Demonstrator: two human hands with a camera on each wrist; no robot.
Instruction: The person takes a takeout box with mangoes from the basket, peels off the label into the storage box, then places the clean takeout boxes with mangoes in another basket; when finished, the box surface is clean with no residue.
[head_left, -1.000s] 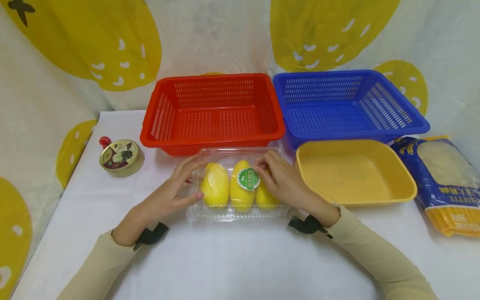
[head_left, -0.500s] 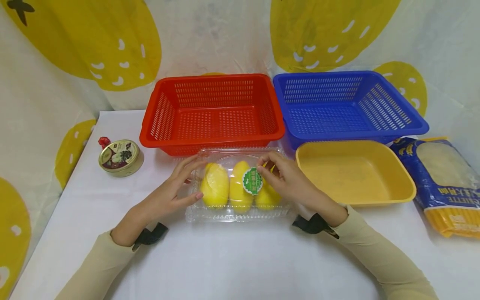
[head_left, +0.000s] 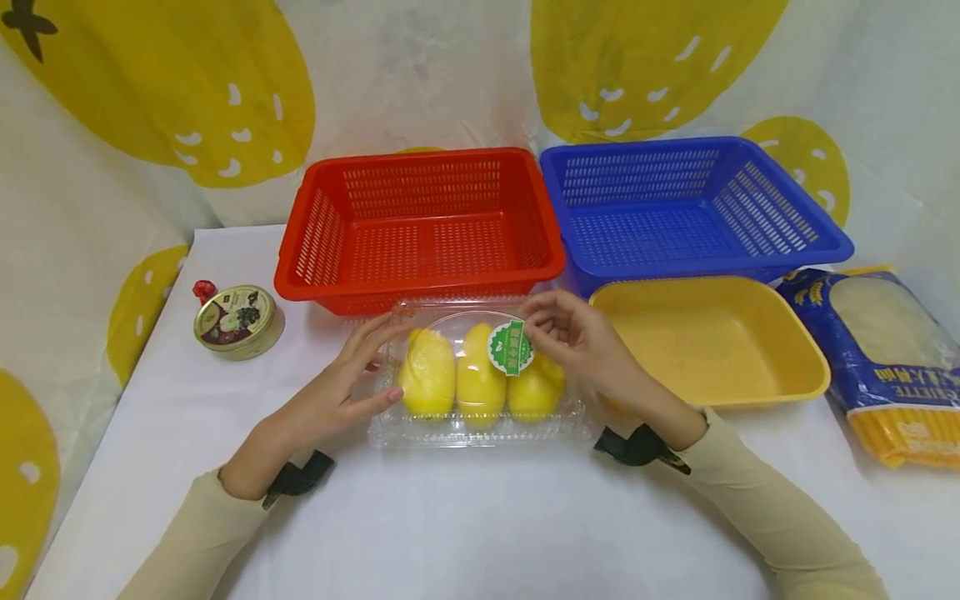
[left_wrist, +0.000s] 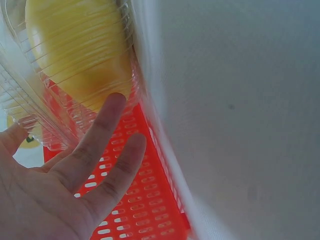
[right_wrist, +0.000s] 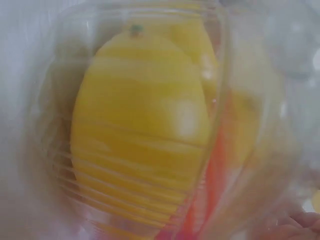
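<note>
A clear plastic clamshell box (head_left: 480,432) with yellow mangoes (head_left: 481,387) inside stands in front of the red basket. My left hand (head_left: 337,383) steadies the box's left side, its fingers spread. In the left wrist view, the fingertips (left_wrist: 116,102) lie against the clear wall beside a mango (left_wrist: 75,50). My right hand (head_left: 592,342) pinches the right edge of a round green-and-white sticker (head_left: 512,347) over the lid. Whether the sticker's far edge touches the lid cannot be told. The right wrist view is blurred and mostly shows a mango (right_wrist: 140,120) through the plastic.
Behind the box is a red basket (head_left: 420,287), with a blue basket (head_left: 705,268) to its right. A yellow tub (head_left: 705,350) and a blue-and-orange bag (head_left: 892,367) stand right. A round gold tin (head_left: 238,321) and a red-wrapped candy (head_left: 203,290) lie left.
My right hand has moved to the right and slightly up, and the green sticker has shifted the same way with it. The left hand stays at the box.
</note>
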